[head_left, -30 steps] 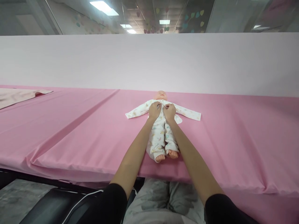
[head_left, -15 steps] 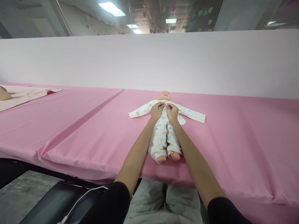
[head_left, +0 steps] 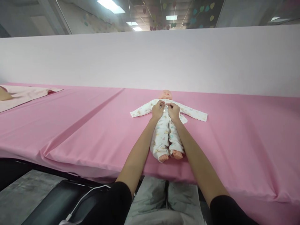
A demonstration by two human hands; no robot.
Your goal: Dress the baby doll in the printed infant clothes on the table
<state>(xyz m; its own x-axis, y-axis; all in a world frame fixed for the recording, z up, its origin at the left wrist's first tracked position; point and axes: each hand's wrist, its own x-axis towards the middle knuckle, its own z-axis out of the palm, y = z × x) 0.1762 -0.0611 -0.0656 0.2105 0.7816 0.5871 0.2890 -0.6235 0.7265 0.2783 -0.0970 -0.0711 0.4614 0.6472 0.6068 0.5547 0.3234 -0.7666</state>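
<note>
A baby doll [head_left: 166, 94] lies on its back, head away from me, bare feet towards me. It wears a white patterned baby shirt [head_left: 193, 113], sleeves spread to both sides, and matching trousers [head_left: 159, 140]. At the upper chest my left hand [head_left: 157, 110] pinches the front of the shirt with bent fingers. Facing it, my right hand [head_left: 173, 112] grips the shirt's other front edge, fingertips close to the left ones. A small round fastener shows between the hands. Exactly what the fingertips cover is hidden.
Pink sheeting [head_left: 93, 134] with creases covers the table. At far left lies a pale pink cloth [head_left: 30, 93] with a beige object partly in view. A white partition [head_left: 93, 62] stands behind. Below the table edge are a black seat [head_left: 58, 200] and a white cable [head_left: 82, 197].
My fingers have shifted slightly at the shirt front, and the round fastener now shows more plainly between them. The doll stays in place; the view has tilted slightly.
</note>
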